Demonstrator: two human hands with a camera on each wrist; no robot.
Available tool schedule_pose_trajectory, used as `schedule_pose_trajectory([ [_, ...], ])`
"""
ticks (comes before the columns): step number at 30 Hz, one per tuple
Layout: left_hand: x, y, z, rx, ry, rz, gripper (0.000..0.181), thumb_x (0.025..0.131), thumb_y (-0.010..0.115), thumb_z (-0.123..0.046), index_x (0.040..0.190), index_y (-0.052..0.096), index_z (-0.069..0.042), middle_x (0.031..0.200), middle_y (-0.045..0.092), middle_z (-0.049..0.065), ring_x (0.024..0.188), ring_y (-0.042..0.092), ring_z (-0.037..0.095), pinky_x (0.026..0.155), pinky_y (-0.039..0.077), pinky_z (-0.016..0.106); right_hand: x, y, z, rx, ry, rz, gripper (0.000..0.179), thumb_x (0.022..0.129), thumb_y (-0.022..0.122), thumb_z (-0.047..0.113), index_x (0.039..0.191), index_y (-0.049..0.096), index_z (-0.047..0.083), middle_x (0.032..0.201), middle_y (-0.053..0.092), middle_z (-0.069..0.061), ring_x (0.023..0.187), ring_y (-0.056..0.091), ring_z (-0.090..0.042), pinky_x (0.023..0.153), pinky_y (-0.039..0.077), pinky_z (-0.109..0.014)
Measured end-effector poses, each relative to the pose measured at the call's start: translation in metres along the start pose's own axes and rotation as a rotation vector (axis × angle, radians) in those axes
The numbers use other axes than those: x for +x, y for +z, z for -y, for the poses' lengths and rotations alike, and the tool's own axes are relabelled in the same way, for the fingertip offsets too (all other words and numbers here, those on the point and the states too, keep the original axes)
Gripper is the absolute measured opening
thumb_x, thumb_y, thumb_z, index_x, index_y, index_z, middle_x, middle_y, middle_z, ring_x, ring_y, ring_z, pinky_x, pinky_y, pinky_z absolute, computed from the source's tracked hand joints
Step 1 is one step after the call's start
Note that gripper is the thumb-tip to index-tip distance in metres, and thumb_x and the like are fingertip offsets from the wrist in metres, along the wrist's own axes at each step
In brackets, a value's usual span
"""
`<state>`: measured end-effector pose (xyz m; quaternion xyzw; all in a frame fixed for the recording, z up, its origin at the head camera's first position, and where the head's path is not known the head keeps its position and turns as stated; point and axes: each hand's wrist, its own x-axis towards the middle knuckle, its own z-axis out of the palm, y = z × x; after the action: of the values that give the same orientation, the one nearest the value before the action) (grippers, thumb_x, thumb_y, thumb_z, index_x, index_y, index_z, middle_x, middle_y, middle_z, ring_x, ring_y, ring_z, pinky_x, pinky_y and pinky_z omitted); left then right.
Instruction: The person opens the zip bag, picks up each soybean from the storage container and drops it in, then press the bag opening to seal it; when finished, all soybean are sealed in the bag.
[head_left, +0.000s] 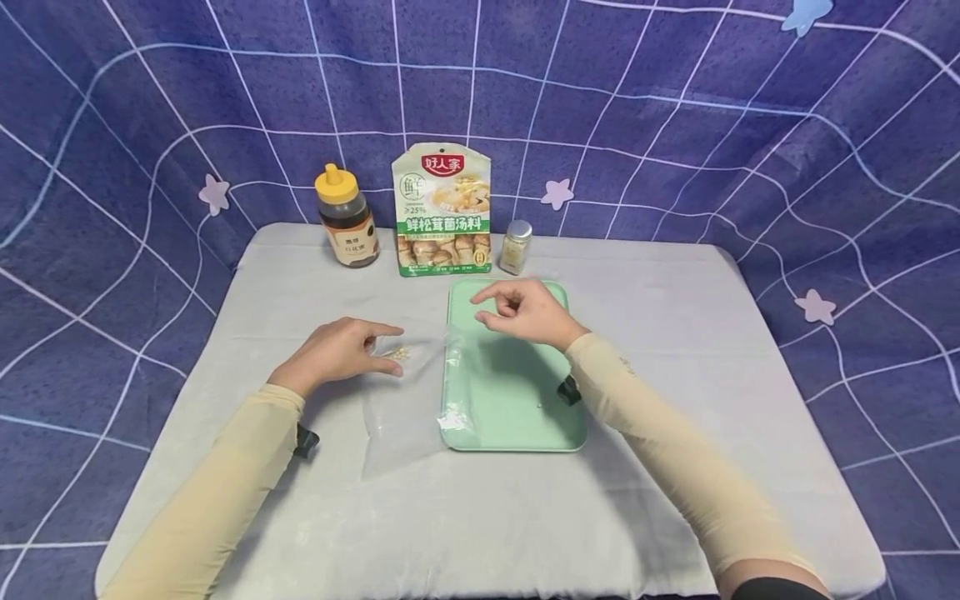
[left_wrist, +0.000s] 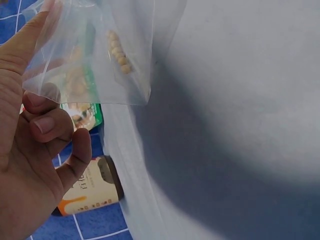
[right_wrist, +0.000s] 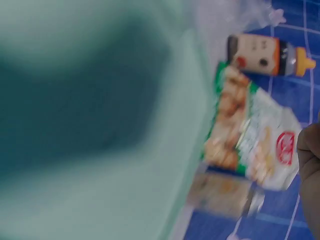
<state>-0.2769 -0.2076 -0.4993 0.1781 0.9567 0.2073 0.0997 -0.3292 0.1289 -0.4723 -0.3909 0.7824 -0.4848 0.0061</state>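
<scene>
My left hand (head_left: 337,350) is at a clear plastic bag (head_left: 401,421), its thumb and index fingertip apart at the bag's upper part. In the left wrist view the thin film stretches from the upper digit, while the other fingers curl below. A short row of small round beige beads (left_wrist: 119,52) shows through the plastic. The bag's right side overlaps the left edge of a pale green tray (head_left: 510,408). Over the tray's upper part hovers my right hand (head_left: 528,310), thumb and index finger bent and apart, the other fingers curled, nothing visible between them.
At the back of the white-covered table (head_left: 675,350) stand a yellow-capped bottle of dark liquid (head_left: 351,221), a green and white food pouch (head_left: 442,212) and a small silver-lidded jar (head_left: 515,248). Behind them hangs a blue curtain (head_left: 510,92) with pale lines.
</scene>
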Motion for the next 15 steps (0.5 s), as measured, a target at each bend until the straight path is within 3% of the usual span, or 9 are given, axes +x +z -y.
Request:
schedule_pose_trajectory([
  [8,-0.001,0.003,0.003,-0.004,-0.018,0.017,0.074,0.074,0.085,-0.061,0.137,0.067,-0.027,0.074,0.054,-0.003,0.061,0.044,0.016,0.053,0.035,0.037,-0.067,-0.038,0.002,-0.064,0.134,0.033,0.017,0.090,0.075,-0.001,0.107,0.075,-0.001,0.059,0.043,-0.005,0.053,0.036,-0.011,0.060,0.039,-0.026],
  [15,0.001,0.002,0.001,-0.009,0.002,0.005,0.073,0.074,0.085,-0.060,0.136,0.067,-0.026,0.074,0.054,-0.003,0.061,0.044,0.016,0.054,0.036,0.037,-0.124,-0.055,-0.040,-0.110,0.251,0.108,0.019,0.087,0.078,-0.004,0.105,0.077,-0.002,0.056,0.043,-0.003,0.052,0.036,-0.007,0.052,0.036,-0.023],
])
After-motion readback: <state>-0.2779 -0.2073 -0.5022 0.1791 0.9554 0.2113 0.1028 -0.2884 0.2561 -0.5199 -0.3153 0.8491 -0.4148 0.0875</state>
